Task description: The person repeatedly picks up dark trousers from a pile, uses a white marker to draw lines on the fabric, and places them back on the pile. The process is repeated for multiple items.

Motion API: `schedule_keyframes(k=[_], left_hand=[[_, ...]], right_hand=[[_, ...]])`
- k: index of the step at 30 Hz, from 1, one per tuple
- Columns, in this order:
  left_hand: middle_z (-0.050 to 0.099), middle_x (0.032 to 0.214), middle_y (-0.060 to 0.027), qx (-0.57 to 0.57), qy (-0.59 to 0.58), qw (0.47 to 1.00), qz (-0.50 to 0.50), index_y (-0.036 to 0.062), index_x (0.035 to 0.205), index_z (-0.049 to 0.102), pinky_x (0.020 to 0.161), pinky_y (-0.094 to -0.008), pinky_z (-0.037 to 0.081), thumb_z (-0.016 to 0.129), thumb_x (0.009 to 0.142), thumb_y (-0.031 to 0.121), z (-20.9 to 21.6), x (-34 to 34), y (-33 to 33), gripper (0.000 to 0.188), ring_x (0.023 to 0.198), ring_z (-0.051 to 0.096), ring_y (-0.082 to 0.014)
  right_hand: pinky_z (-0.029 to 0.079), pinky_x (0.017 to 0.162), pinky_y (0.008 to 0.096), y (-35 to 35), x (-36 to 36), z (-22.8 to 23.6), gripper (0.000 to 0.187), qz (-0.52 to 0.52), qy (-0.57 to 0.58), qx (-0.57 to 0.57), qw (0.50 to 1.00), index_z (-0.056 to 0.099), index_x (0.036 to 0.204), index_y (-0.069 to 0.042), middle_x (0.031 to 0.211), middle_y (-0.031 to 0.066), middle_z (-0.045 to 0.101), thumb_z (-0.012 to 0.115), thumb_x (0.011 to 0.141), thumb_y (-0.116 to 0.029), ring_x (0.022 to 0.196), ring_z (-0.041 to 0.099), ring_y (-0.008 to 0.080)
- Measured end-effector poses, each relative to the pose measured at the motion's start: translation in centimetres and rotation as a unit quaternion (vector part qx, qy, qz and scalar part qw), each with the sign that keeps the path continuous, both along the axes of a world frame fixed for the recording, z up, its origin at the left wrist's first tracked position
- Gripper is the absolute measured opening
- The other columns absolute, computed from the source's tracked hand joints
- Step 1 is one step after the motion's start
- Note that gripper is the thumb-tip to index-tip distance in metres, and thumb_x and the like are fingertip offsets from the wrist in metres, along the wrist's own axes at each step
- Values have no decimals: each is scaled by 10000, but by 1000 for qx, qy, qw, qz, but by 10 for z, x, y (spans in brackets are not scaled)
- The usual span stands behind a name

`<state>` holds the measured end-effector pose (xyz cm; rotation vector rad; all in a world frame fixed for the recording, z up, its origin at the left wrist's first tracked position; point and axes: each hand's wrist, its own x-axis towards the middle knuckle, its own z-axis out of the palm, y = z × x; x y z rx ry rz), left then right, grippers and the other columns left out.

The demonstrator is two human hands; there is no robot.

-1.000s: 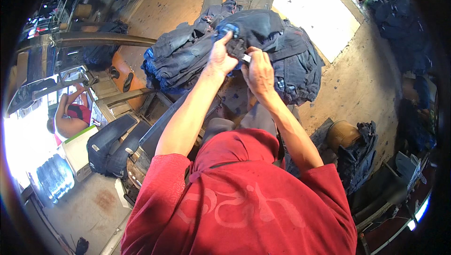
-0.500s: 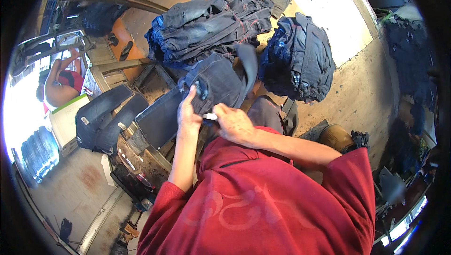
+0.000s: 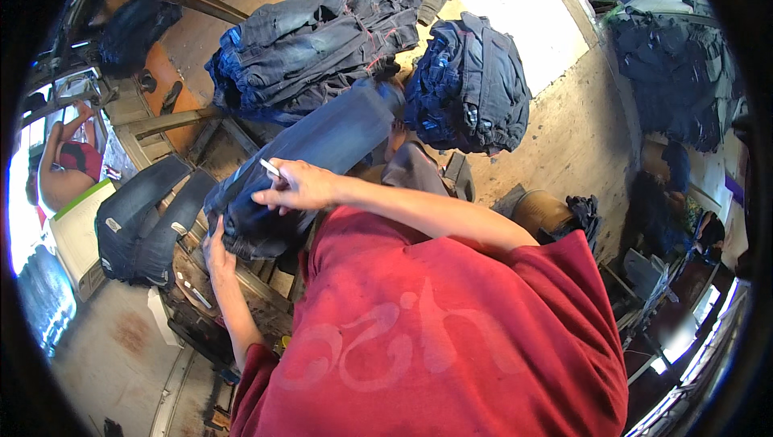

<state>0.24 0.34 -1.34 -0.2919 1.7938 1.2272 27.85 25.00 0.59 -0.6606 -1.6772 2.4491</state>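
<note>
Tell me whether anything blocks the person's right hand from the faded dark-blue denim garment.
Nothing visible does. The right hand, gripping a slim white stick, overlaps the garment in view; whether it touches is unclear. The left hand is at the garment's lower-left edge, not between them.

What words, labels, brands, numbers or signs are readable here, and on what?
Red cloth T-shirt: large faded curly print, not copied here.
Dark blue denim trousers at left: pale patches, too small to read.
Slim white stick in the right hand: no readable text.
Nothing else legible.
</note>
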Motion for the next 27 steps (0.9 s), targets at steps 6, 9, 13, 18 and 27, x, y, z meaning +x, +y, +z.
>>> schedule_keyframes(k=[6, 9, 13, 18, 27], left_hand=[[744, 1168, -120, -179, 236, 938, -181, -17, 1354, 608, 931, -414, 575, 924, 873, 188, 29, -17, 0, 611, 1006, 715, -267], [759, 996, -99, -172, 673, 648, -312, 16, 1100, 704, 908, -401, 556, 913, 834, 133, 65, 14, 43, 358, 925, 707, -277], [752, 1051, -90, 168, 505, 664, -525, 77, 958, 778, 947, -437, 552, 905, 821, 211, 60, 63, 99, 230, 1018, 705, -325], [643, 1051, -113, 158, 532, 636, -536, 45, 1031, 661, 878, -451, 526, 971, 703, 404, 15, 41, 138, 576, 1000, 640, -332], [662, 1068, -97, 234, 526, 595, -561, 45, 1005, 715, 859, -431, 551, 899, 793, 300, -16, 40, 167, 380, 1001, 647, -301]], right_hand=[[560, 746, 518, 26, -70, -21, 521, -247, -111, 240, 932, 592, 1109, -40, 863, 185, 704, 566, 1096, -560, 823, 721, 394], [551, 676, 593, 69, -18, -17, 456, -294, -139, 339, 883, 604, 1105, -57, 871, 282, 683, 530, 1110, -507, 835, 700, 512], [552, 778, 343, 95, 69, -13, 260, -391, -246, 356, 812, 707, 1040, -36, 945, 128, 745, 667, 1104, -286, 849, 700, 184], [468, 657, 360, 57, 95, -4, 231, -350, -388, 350, 777, 573, 1236, -41, 814, 78, 594, 615, 1133, -244, 708, 535, 153], [539, 606, 461, -70, 6, 18, 303, -273, -276, 448, 805, 633, 1281, -59, 803, 138, 701, 734, 1020, -173, 599, 662, 328]])
